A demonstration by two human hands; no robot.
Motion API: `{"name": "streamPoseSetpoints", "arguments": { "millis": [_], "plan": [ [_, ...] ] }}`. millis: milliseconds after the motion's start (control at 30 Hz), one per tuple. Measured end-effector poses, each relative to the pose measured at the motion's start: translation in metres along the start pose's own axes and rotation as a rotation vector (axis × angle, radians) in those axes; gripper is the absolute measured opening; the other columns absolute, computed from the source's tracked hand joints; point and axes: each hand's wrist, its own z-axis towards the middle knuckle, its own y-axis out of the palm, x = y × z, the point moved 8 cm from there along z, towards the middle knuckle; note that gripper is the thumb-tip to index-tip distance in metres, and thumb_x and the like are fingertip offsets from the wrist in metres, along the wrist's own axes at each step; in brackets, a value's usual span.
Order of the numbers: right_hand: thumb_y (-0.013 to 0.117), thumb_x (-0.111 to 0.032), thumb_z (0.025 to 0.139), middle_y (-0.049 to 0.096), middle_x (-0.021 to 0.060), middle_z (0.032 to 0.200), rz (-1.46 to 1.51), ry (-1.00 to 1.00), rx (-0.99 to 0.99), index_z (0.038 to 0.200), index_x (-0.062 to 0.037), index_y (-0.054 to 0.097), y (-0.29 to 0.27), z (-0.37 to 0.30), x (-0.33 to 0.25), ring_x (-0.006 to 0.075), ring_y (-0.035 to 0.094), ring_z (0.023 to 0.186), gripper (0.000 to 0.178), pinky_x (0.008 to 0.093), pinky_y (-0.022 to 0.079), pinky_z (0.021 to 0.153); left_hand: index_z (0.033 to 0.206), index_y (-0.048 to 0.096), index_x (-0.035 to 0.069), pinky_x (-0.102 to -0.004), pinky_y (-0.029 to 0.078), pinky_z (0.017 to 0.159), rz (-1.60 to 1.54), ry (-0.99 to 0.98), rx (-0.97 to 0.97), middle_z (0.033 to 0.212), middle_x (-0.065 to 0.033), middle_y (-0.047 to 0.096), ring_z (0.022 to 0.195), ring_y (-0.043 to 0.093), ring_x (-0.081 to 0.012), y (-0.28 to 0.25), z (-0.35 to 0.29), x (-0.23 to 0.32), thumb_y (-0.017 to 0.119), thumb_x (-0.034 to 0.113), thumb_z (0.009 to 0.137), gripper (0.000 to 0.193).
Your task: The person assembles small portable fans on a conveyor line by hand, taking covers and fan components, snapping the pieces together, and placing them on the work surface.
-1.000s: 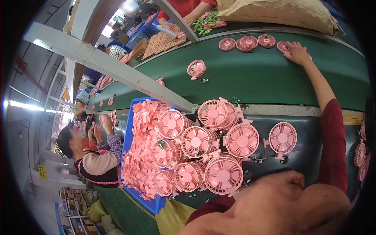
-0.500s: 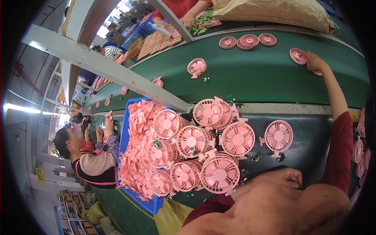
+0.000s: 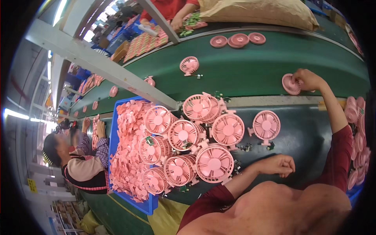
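Note:
My right hand [image 3: 309,80] reaches over the green belt and pinches a round pink slotted fan cover [image 3: 290,84], tilted near the belt's close edge. My left hand [image 3: 277,165] rests low over the dark worktop with its fingers curled; nothing shows between them. Left of it stand several stacks of pink fan heads with blades, the closest one [image 3: 214,163] beside my left forearm. A single pink fan head [image 3: 266,125] lies beyond my left hand, a small green circuit board [image 3: 270,146] at its stem.
A blue bin [image 3: 152,205] of loose pink blades stands left of the stacks. Several pink covers [image 3: 239,39] lie along the far belt, and a fan head [image 3: 189,65] nearer. A white post [image 3: 105,70] slants across. A co-worker [image 3: 84,168] sits left; more pink parts [image 3: 358,137] line the right.
My right hand has drawn the pink cover back toward me across the belt. My left hand has shifted slightly and shows more fully. The whole view has turned a little right.

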Motion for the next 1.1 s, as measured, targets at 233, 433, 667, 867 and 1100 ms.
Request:
{"name": "streamPoseSetpoints", "arguments": {
  "millis": [233, 433, 667, 867, 1100],
  "plan": [
    [0.062, -0.007, 0.065, 0.064, 0.0126, 0.091, 0.059, -0.193, -0.297, 0.089, -0.0065, 0.067, 0.023, -0.057, -0.08, 0.0313, 0.06, 0.09, 0.024, 0.0387, 0.049, 0.078, 0.1, 0.057, 0.003, -0.021, 0.045, 0.06, 0.008, 0.01, 0.008, 0.075, -0.0016, 0.059, 0.066, 0.055, -0.0066, 0.0, 0.001, 0.005, 0.057, 0.017, 0.093, 0.015],
    [0.07, -0.034, 0.084, 0.065, 0.0043, 0.1, 0.624, -0.279, -0.487, 0.112, 0.0005, 0.06, 0.002, -0.002, -0.086, 0.0114, 0.058, 0.092, 0.045, 0.0288, 0.049, 0.082, 0.101, 0.057, 0.003, -0.0208, 0.045, 0.06, 0.015, 0.004, 0.031, 0.076, -0.0015, 0.058, 0.067, 0.055, -0.0067, -0.004, 0.0, 0.002, 0.057, 0.017, 0.093, 0.016],
    [0.069, -0.051, 0.076, 0.051, 0.0175, 0.13, 0.065, -0.099, 0.433, 0.129, -0.0045, 0.049, -0.031, 0.2, 0.025, 0.0325, 0.048, 0.122, 0.074, 0.0415, 0.04, 0.101, 0.099, 0.056, 0.003, -0.0221, 0.046, 0.059, -0.015, 0.006, 0.026, 0.074, -0.0013, 0.057, 0.066, 0.055, -0.0075, 0.002, 0.002, -0.003, 0.056, 0.012, 0.094, 0.011],
    [0.056, -0.068, 0.077, 0.049, 0.0189, 0.133, -0.043, 0.446, 0.4, 0.133, -0.016, 0.048, -0.011, 0.265, 0.074, 0.0388, 0.05, 0.119, 0.078, 0.0478, 0.04, 0.099, 0.09, 0.049, 0.004, -0.0221, 0.045, 0.06, 0.028, 0.013, 0.093, 0.071, 0.0005, 0.054, 0.064, 0.054, -0.0074, -0.003, -0.003, -0.004, 0.056, 0.008, 0.091, 0.008],
    [0.071, -0.06, 0.067, 0.062, 0.0136, 0.102, 0.086, 0.152, 0.294, 0.095, -0.0063, 0.062, -0.005, 0.222, 0.073, 0.0279, 0.06, 0.097, 0.061, 0.0368, 0.048, 0.078, 0.099, 0.052, 0.002, -0.0217, 0.045, 0.06, 0.022, -0.008, 0.105, 0.074, -0.0006, 0.055, 0.065, 0.053, -0.007, -0.005, -0.002, 0.004, 0.055, 0.01, 0.092, 0.011]
  ]
}}
